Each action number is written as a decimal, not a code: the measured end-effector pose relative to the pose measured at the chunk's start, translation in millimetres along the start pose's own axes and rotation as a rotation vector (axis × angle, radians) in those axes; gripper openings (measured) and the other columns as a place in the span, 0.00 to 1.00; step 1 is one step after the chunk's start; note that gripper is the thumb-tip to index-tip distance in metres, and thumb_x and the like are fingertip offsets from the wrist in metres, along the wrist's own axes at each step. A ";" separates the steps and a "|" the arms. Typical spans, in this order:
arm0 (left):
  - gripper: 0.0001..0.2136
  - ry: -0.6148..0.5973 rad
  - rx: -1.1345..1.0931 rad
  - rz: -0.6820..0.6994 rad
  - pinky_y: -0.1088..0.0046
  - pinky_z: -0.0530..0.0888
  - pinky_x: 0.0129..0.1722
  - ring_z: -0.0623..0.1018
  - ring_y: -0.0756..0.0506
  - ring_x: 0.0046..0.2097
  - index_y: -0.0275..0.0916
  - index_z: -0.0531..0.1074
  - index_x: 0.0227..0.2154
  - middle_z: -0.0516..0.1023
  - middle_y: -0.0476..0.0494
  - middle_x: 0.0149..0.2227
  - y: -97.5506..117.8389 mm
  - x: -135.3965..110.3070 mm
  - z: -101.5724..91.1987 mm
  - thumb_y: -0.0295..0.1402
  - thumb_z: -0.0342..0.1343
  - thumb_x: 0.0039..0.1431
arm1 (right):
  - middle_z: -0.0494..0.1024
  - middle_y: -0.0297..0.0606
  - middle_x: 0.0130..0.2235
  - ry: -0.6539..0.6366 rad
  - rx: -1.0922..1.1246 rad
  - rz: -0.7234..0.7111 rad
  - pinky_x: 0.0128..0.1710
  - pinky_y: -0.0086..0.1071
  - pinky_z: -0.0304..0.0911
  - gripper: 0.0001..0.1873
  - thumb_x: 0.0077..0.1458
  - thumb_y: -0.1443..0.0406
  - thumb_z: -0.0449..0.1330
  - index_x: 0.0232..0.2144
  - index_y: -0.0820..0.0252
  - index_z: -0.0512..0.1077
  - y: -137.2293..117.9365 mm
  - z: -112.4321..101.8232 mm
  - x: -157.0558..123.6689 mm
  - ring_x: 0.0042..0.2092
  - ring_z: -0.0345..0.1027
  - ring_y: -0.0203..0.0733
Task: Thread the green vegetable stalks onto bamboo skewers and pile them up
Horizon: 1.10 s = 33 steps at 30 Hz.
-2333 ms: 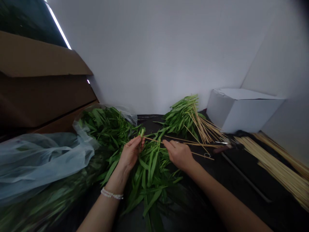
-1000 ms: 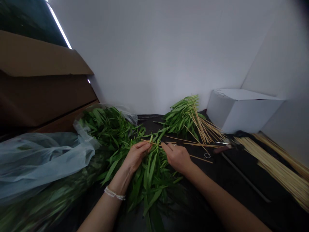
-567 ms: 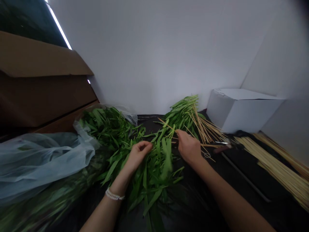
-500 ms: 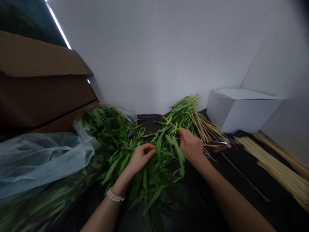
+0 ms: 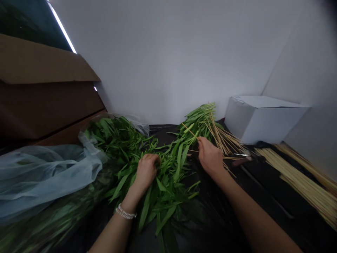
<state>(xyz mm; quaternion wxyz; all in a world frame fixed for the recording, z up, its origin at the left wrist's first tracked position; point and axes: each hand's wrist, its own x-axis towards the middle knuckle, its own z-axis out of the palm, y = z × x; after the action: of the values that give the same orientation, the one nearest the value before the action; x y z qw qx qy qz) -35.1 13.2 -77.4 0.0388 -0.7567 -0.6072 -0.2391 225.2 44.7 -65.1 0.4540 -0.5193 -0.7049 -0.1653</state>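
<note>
A loose heap of long green leafy stems lies on the black table in front of me. My left hand rests on this heap with its fingers curled into the leaves. My right hand is closed on a thin bamboo skewer with a leafy stem on it, held just beside the pile of skewered greens at the back. A pearl bracelet circles my left wrist.
A pale blue plastic bag holding more greens lies at left, below brown cardboard boxes. A white box stands at back right. Bundles of bare bamboo skewers and scissors lie at right.
My right hand has carried the skewered stem from the middle of the heap back and right to the finished pile. My left hand has dropped from the stem into the loose leaves.
</note>
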 end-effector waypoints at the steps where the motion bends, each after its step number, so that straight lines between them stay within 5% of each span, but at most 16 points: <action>1: 0.18 0.016 -0.017 0.028 0.63 0.66 0.46 0.71 0.41 0.49 0.40 0.75 0.31 0.79 0.42 0.41 2.2 0.1 -0.6 0.15 0.44 0.45 | 0.78 0.38 0.33 0.002 -0.003 0.008 0.33 0.28 0.57 0.15 0.65 0.65 0.46 0.44 0.61 0.71 -0.2 -0.2 0.3 0.33 0.72 0.37; 4: 0.20 -0.028 -0.107 0.221 0.61 0.63 0.49 0.69 0.41 0.53 0.42 0.76 0.32 0.78 0.44 0.45 13.1 -0.5 -3.0 0.15 0.44 0.46 | 0.78 0.38 0.33 0.000 0.008 0.014 0.33 0.28 0.57 0.15 0.65 0.64 0.46 0.44 0.62 0.71 -1.3 -0.8 0.8 0.33 0.72 0.37; 8: 0.21 -0.237 -0.198 0.397 0.60 0.60 0.52 0.70 0.42 0.52 0.45 0.77 0.34 0.80 0.46 0.38 24.6 -3.3 -5.7 0.16 0.45 0.46 | 0.78 0.39 0.34 -0.014 0.026 0.000 0.33 0.27 0.58 0.15 0.65 0.65 0.45 0.44 0.62 0.70 -1.8 -0.4 -0.2 0.34 0.72 0.37; 16: 0.08 -0.037 0.033 0.127 0.51 0.54 0.56 0.69 0.37 0.51 0.43 0.76 0.30 0.79 0.42 0.37 9.4 -2.6 -5.6 0.33 0.51 0.58 | 0.79 0.40 0.36 -0.026 0.021 -0.008 0.34 0.27 0.58 0.15 0.65 0.65 0.45 0.45 0.62 0.70 -0.5 2.7 -1.7 0.35 0.72 0.38; 26: 0.07 -0.087 0.070 0.204 0.53 0.58 0.53 0.66 0.37 0.56 0.45 0.77 0.32 0.75 0.42 0.47 14.4 -4.3 11.5 0.28 0.55 0.55 | 0.79 0.40 0.37 -0.014 0.027 -0.022 0.33 0.28 0.58 0.15 0.66 0.65 0.45 0.44 0.61 0.70 -0.3 3.7 -2.9 0.35 0.73 0.38; 33: 0.04 -0.056 0.106 0.099 0.51 0.61 0.51 0.66 0.33 0.56 0.43 0.76 0.31 0.75 0.38 0.49 9.0 -4.7 15.0 0.34 0.61 0.51 | 0.79 0.40 0.36 -0.012 0.018 -0.020 0.31 0.28 0.57 0.16 0.66 0.64 0.44 0.44 0.61 0.70 -3.5 1.9 -2.4 0.33 0.72 0.38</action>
<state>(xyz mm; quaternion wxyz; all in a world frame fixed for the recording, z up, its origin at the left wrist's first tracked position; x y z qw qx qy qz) -22.6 11.9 -90.5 0.0736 -0.7891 -0.5816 -0.1834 221.3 43.2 -67.2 0.4529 -0.5092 -0.7140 -0.1604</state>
